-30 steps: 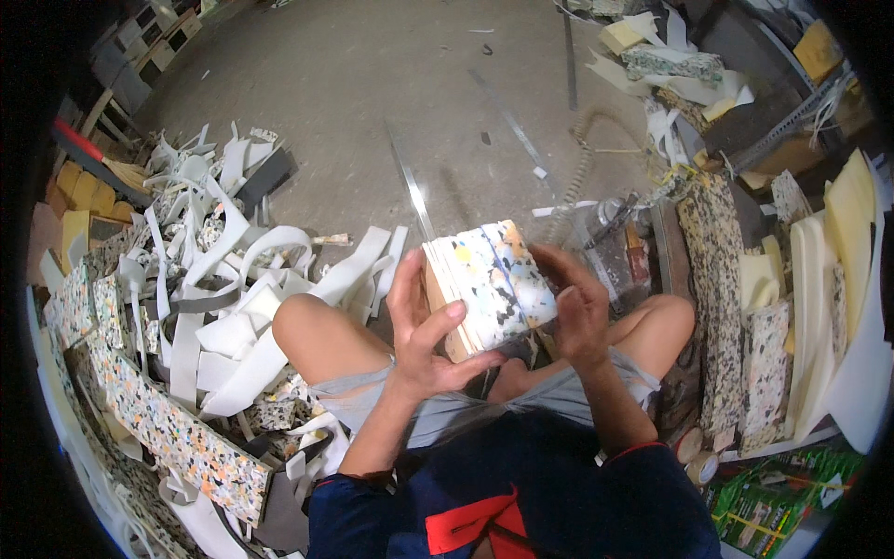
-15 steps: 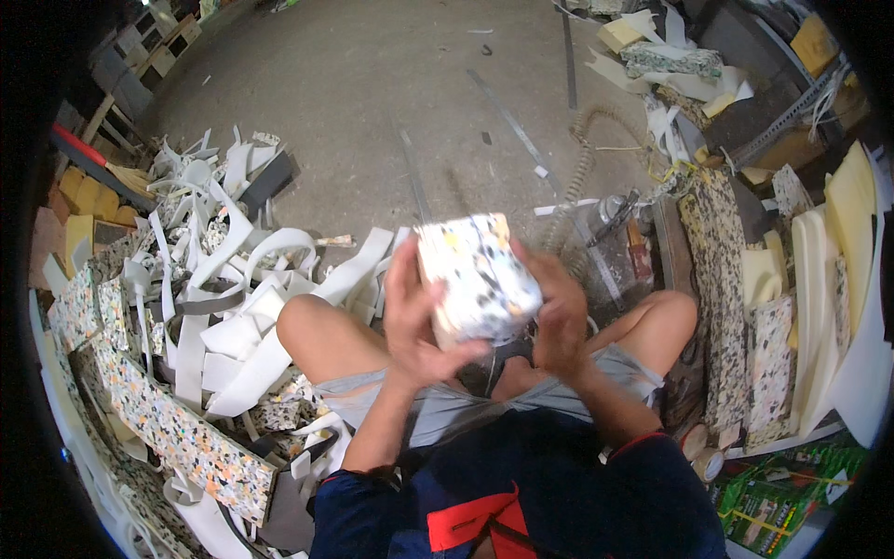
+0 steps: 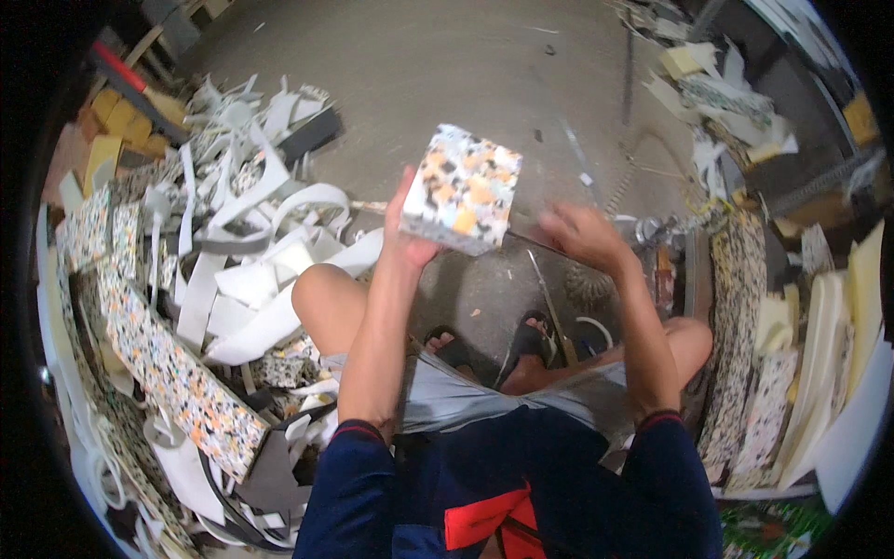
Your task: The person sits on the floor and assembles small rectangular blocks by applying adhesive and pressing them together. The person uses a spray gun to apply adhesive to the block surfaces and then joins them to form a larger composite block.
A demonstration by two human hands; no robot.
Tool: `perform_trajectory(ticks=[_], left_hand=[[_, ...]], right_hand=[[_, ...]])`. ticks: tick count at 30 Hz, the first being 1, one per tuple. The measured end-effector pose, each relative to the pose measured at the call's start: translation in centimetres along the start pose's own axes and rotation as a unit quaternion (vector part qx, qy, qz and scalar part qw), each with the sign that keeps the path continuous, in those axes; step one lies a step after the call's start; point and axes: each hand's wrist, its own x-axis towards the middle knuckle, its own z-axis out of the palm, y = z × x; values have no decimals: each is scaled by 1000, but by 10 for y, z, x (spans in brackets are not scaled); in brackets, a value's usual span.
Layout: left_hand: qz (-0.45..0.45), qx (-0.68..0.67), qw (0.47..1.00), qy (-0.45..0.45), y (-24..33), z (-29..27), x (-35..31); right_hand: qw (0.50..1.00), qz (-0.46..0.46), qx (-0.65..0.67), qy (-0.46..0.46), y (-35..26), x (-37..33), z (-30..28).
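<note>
A block of speckled foam (image 3: 466, 191), white with orange, black and grey flecks, is held up in front of me. My left hand (image 3: 410, 228) supports it from its left side and lower edge, with part of the fingers hidden behind it. To the right of the block, apart from it, is my right hand (image 3: 582, 235), its fingers smeared by motion. A thin dark line runs between the block's lower right and that hand; I cannot make out what it is.
White foam offcuts (image 3: 265, 186) are heaped at my left beside a long speckled foam slab (image 3: 177, 373). Foam sheets (image 3: 805, 373) stand on edge at my right. A coiled hose (image 3: 589, 284) lies on the concrete floor (image 3: 410, 65). A red-handled broom (image 3: 121, 67) is at the far left.
The block has risen and turned, showing a more orange-flecked face. My right hand has let go of it and moved away to the right; my left hand still holds it. The view has shifted.
</note>
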Motion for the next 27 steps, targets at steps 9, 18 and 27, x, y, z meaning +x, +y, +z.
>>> perform_trajectory(ticks=[9,18,27], left_hand=[[-43,176,899,398,-7,-144,98],[107,633,689,336,-50,-189,118],[45,898,405,165,-117,-202,173]], right_hand=[[963,197,165,83,68,24,197],[955,264,109,81,116,52,307],[969,-12,-180,171,133,209,226]])
